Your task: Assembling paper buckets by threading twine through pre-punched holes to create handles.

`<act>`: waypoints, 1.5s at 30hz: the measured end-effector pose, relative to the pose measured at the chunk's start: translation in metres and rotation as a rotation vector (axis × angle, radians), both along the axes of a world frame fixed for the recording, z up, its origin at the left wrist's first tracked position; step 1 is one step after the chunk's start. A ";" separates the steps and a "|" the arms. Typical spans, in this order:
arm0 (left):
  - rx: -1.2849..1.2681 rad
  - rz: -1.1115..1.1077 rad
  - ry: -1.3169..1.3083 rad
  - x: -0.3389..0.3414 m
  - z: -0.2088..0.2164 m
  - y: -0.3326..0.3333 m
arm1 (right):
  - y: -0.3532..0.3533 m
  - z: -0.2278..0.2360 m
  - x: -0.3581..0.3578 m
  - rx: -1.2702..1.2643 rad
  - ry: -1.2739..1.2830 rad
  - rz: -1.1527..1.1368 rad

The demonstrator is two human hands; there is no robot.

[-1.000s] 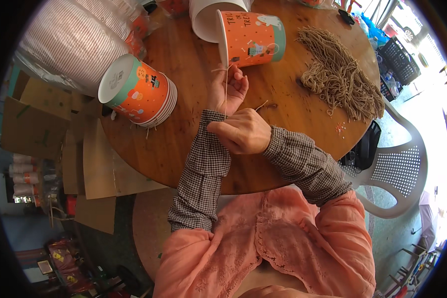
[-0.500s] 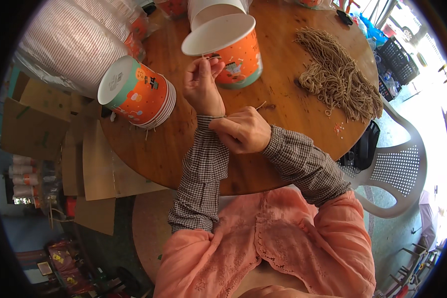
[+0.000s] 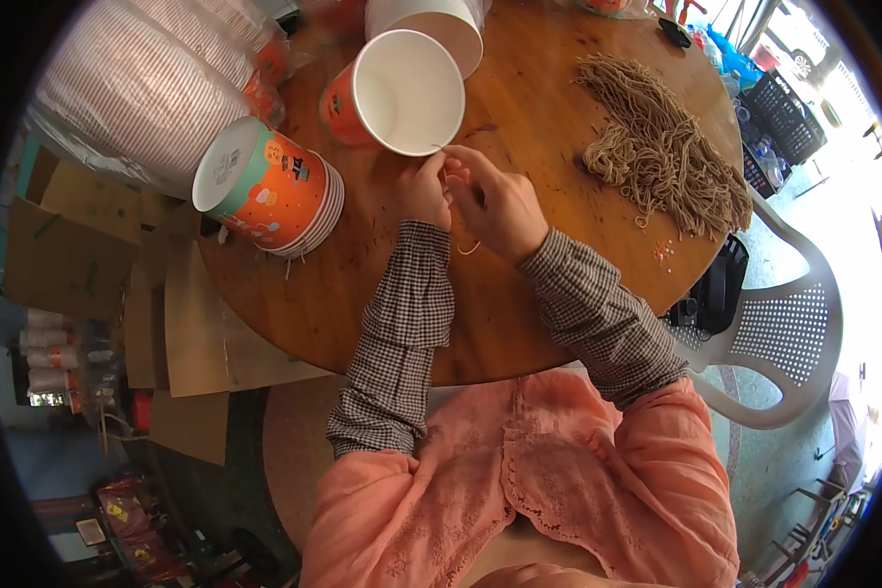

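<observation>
An orange paper bucket (image 3: 341, 110) with a white inside lies tilted on the table, its mouth turned toward me. Just below its rim my two hands meet, fingers pinched together. A short piece of tan cord (image 3: 468, 249) curves out beneath my right hand (image 3: 505, 201), and a thin end shows at the rim above the fingertips. My left hand (image 3: 427, 194) is closed beside it, its fingertips partly hidden by the right. Whether the cord passes through the rim I cannot tell.
An upturned stack of orange buckets (image 3: 282, 196) stands at the left, with plastic-wrapped bucket stacks (image 3: 132, 93) behind. A tan cord bundle (image 3: 657, 147) lies on the right of the round wooden table (image 3: 549, 323), near small orange bits (image 3: 663, 253). A grey chair (image 3: 784, 333) stands right.
The bucket has tipped so its mouth faces me, and shifted left. My right hand has moved up from the left wrist to join the left fingertips at the rim.
</observation>
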State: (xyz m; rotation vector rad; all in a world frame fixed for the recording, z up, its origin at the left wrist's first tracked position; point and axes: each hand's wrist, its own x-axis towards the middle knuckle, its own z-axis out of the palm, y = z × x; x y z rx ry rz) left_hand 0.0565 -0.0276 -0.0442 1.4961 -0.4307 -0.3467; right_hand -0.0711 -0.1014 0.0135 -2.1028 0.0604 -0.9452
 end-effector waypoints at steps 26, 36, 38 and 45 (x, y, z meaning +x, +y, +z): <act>0.698 0.225 -0.501 -0.007 0.045 -0.010 | -0.007 -0.001 -0.006 -0.107 0.297 0.441; 0.088 -0.075 0.393 0.030 0.023 0.021 | -0.015 0.004 -0.006 -0.088 0.274 0.532; 0.047 -0.185 0.492 0.042 0.023 0.033 | -0.018 0.002 -0.004 -0.017 0.284 0.269; -0.026 -0.105 0.518 0.049 0.013 0.043 | -0.018 -0.015 0.005 -0.156 0.685 0.161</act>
